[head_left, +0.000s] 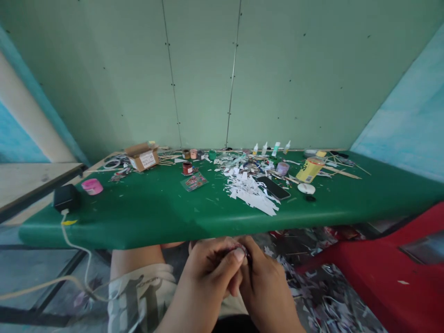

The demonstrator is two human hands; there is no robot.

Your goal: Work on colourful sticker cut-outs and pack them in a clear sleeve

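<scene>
My left hand [208, 270] and my right hand [264, 282] are pressed together below the front edge of the green table [156, 212], over my lap. Both have their fingers curled in a pinch round a small dark, reddish thing [242, 249] held between the fingertips; I cannot make out what it is. On the table above them lie a heap of white paper scraps [253, 192] and a black phone [274, 187].
The table also carries a small cardboard box [143, 156], paint pots [188, 167], a pink lid [92, 186], glue bottles [275, 148], a yellow bottle [310, 169], wooden sticks and a black charger [65, 198] with a white cable. A red chair [381, 273] stands right. Scraps litter the floor.
</scene>
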